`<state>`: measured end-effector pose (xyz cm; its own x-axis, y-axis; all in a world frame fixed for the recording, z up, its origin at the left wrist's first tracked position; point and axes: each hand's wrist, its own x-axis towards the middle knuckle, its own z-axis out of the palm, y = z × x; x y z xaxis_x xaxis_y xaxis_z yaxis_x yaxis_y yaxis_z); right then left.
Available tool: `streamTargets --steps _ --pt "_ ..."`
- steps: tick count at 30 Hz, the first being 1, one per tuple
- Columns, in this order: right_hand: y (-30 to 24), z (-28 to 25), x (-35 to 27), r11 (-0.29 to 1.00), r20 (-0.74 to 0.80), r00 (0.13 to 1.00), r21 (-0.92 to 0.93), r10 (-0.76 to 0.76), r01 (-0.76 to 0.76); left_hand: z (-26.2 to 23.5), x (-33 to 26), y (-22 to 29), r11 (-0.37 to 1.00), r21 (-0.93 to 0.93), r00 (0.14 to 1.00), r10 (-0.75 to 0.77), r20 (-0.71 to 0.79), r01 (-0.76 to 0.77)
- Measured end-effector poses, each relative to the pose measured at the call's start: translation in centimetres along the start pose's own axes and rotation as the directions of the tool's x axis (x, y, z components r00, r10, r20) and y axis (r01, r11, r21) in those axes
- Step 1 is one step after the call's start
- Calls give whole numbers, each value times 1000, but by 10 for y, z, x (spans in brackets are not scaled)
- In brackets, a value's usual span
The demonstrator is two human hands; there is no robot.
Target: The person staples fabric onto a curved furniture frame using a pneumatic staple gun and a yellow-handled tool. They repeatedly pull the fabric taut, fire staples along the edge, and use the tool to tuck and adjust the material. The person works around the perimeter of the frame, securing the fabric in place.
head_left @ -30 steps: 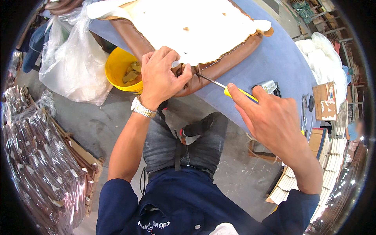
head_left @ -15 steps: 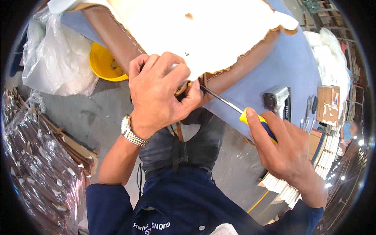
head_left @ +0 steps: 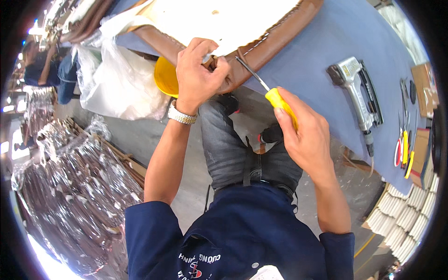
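Note:
An upholstered piece lies upside down, with a brown leather border (head_left: 275,39) stapled around a white underside (head_left: 186,21). At its near corner my left hand (head_left: 198,77), a metal watch on the wrist, is closed on the leather; its fingertips partly hide the folded spot. My right hand (head_left: 305,133) grips a screwdriver (head_left: 278,101) by its yellow handle. The screwdriver's metal tip points up and left at the leather beside the staple line, close to my left thumb. From this view I cannot tell whether the tip touches it.
A blue-grey table (head_left: 303,70) carries a pneumatic staple gun (head_left: 357,93) with a hose and several hand tools (head_left: 405,144) at the right. A yellow bowl (head_left: 165,79) and plastic bags (head_left: 112,88) are at the left. Wrapped bundles (head_left: 79,196) stand lower left; another person (head_left: 49,67) is beyond.
The view has shifted, showing more of the table at right. The screwdriver tip has come away from the corner fold and now shows over the leather. My left hand still grips the corner.

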<state>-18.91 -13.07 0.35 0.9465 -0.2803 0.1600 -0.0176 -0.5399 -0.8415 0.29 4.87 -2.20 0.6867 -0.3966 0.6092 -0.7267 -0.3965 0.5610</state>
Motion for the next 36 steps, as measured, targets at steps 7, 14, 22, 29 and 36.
streamTargets --steps 7,14,22,29,36 --pt "49 39 -19 121 447 881 877 155 -466 -14 6 3 981 -142 980 -111 162 134" --pt "65 61 -25 198 208 966 964 -151 -177 -52 27 0 901 -313 880 -137 454 302" --pt "101 34 -139 131 599 684 705 415 -697 -18 91 53 886 439 731 -203 651 -145" --pt "84 -13 -122 -525 365 878 836 309 -163 -16 57 19 955 -173 890 -144 433 239" --pt "47 -136 -174 786 80 903 465 421 -408 -56 45 17 897 -157 796 -272 540 413"
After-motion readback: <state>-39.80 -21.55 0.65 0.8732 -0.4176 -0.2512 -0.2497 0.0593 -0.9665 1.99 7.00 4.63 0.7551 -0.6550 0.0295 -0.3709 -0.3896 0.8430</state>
